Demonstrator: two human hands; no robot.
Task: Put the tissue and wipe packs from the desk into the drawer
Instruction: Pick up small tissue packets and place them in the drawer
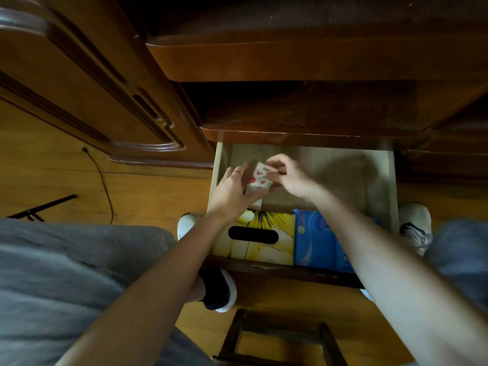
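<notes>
I hold a small heart-printed tissue pack point(260, 179) between my left hand point(233, 191) and right hand point(287, 178), fingers closed on its sides, over the far left of the open drawer point(392, 180). A yellow tissue box point(264, 235) and blue pack point(319, 241) already lie at the near end; the desk top is out of view, so I can't tell what's left

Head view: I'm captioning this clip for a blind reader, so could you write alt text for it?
Both hands, left hand and right hand, hold a small white pack with red hearts over the open drawer. A yellow tissue box and a blue pack already lie at the drawer's front.
</notes>
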